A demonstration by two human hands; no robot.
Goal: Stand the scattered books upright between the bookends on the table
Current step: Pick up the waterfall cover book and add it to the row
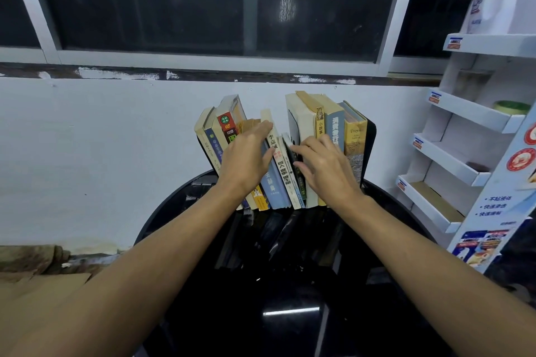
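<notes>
Several books (pixel 333 124) stand in a row on the far side of a round glossy black table (pixel 290 298), spines toward me. A black bookend (pixel 369 151) holds the right end; the left bookend is mostly hidden behind the books. The left group (pixel 224 127) leans left, and a gap opens at the top in the middle. My left hand (pixel 246 159) lies with straight fingers against the spines of the left-middle books. My right hand (pixel 324 168) rests with spread fingers on the right-middle spines, its fingertips at a thin dark book (pixel 293 145) in the gap.
A white cardboard display shelf (pixel 464 153) stands close at the right of the table, with a roll of tape and small items on it. A white wall and dark window lie behind the books. Cardboard (pixel 43 293) lies on the floor at left.
</notes>
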